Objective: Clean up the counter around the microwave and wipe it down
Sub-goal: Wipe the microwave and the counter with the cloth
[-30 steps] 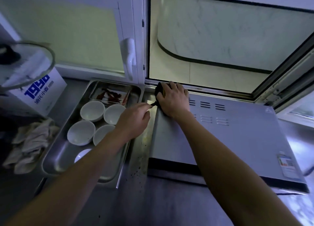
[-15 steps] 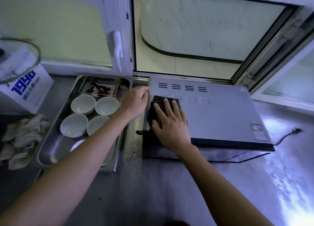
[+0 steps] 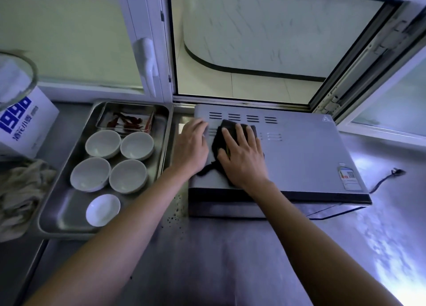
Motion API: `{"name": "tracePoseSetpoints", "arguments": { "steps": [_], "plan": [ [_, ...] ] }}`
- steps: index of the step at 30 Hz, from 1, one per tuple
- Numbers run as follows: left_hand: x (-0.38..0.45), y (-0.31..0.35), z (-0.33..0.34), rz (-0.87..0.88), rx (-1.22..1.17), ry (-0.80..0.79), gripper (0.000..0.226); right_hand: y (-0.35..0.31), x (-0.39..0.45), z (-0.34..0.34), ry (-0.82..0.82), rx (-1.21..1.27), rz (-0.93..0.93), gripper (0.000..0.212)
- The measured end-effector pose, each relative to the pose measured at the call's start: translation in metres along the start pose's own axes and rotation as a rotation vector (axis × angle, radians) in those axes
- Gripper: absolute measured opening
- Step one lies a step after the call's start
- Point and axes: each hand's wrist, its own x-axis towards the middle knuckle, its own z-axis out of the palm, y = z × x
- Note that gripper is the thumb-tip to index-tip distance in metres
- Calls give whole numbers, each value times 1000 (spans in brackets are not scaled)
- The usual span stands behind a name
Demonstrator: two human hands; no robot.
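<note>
Right hand (image 3: pixel 242 158) on one cloth (image 3: pixel 227 130)

My right hand (image 3: pixel 242 158), pressed flat on dark cloth (image 3: pixel 227 130), was at back left corner of microwave (image 3: pixel 306 149) top by window sill a second ago; then drew forward toward front edge; now sits mid-top again, cloth reaching near vent slots. My left hand (image 3: pixel 191 146) pinched cloth corner beside microwave's left side before; now lies on top's left edge, fingers extended, just beside cloth.
</note>
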Motion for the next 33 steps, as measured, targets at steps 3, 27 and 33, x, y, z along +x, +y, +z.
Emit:
{"name": "tracePoseSetpoints", "arguments": {
  "steps": [3,27,33],
  "plan": [
    [1,-1,1,-49,-19,-7,47,0,38,1,9,5,3,62],
    [11,13,-11,40,154,-76,51,12,-61,0,32,-8,-51,58],
    [16,41,0,120,238,-156,47,32,-87,-6,54,-32,73,61]
  ]
}}
